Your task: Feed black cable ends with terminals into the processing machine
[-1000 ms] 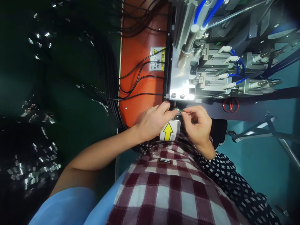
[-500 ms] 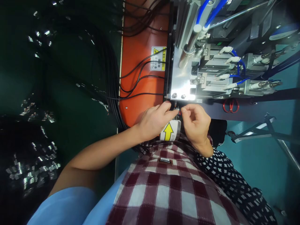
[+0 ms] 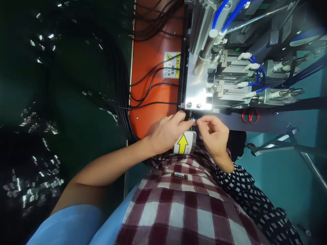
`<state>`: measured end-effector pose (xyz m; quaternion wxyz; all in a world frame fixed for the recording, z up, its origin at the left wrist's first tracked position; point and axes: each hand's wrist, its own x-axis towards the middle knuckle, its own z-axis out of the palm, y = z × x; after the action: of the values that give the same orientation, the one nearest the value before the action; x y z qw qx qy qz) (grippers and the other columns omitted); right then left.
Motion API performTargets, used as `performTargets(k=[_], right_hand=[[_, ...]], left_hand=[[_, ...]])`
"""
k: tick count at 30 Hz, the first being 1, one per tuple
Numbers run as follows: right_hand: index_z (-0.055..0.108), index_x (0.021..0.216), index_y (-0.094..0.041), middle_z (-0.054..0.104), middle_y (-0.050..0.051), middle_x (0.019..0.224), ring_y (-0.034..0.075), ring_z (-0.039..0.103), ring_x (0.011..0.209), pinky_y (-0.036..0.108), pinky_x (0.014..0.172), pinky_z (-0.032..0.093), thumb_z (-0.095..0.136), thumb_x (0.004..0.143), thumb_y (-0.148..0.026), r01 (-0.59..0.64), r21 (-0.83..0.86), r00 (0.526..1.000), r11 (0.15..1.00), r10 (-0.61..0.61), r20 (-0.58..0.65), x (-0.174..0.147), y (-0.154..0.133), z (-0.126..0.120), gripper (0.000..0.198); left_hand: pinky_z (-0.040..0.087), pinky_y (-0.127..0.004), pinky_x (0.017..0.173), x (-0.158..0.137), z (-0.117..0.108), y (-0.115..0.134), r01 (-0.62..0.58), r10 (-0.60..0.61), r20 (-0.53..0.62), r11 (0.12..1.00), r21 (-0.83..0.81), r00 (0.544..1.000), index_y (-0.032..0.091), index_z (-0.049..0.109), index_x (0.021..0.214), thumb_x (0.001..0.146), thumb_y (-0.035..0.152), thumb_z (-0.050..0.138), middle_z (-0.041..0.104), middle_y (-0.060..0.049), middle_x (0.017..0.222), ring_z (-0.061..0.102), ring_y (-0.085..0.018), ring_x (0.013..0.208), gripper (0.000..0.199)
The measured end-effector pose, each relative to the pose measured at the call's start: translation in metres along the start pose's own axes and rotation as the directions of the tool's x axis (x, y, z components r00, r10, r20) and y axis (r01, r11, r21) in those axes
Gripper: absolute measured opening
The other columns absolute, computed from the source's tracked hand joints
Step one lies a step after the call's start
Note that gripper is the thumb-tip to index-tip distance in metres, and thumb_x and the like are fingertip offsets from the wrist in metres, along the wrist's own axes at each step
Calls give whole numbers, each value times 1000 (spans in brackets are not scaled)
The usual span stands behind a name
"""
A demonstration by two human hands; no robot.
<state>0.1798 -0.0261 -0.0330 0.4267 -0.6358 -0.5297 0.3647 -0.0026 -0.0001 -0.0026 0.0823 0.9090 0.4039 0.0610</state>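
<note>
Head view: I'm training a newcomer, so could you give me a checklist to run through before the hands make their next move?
1. Right hand has thumb and finger together at the coloured wires: ok.
2. Left hand has a fingertip right by those wires: ok.
3. Wire ends correctly placed: cannot tell, too small and partly hidden by fingers.
4. Red-handled scissors apart from both hands: ok.
5. Patterned sleeve away from the shiny metal plate: ok.
6. Wire insulation undamaged: cannot tell, too little detail.

Head-worn camera: faces forward and down, near left hand (image 3: 166, 133) and right hand (image 3: 216, 136); machine (image 3: 231, 70) at 2 o'clock.
</note>
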Motion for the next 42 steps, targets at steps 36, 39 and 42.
performTargets(k=[36, 39, 42], right_hand=[[66, 92, -19, 60, 1, 75, 12, 52, 60, 28, 58, 46, 63, 88, -32, -23, -31, 999, 999, 22, -25, 0, 2, -4, 13], [65, 89, -20, 62, 1, 75, 13, 52, 60, 29, 60, 47, 63, 88, -31, 53, -126, 999, 991, -52, 7, 1, -2, -2, 12], [63, 85, -20, 63, 2, 76, 14, 55, 62, 29, 61, 47, 60, 89, -29, 94, -185, 996, 978, -92, 21, 2, -2, 0, 11]], left_hand=[[52, -27, 67, 1, 0, 0, -32, 31, -59, 999, -16, 998, 15, 66, 106, 98, 20, 41, 64, -8, 94, 61, -16, 76, 26], [52, -27, 68, 1, 0, 0, -23, 23, -50, 1000, 1, 998, 16, 66, 106, 98, 21, 41, 64, -8, 94, 61, -16, 76, 26], [52, -27, 68, 1, 0, 1, -18, 19, -50, 1000, 6, 999, 16, 66, 106, 98, 21, 43, 64, -7, 94, 61, -16, 76, 24]])
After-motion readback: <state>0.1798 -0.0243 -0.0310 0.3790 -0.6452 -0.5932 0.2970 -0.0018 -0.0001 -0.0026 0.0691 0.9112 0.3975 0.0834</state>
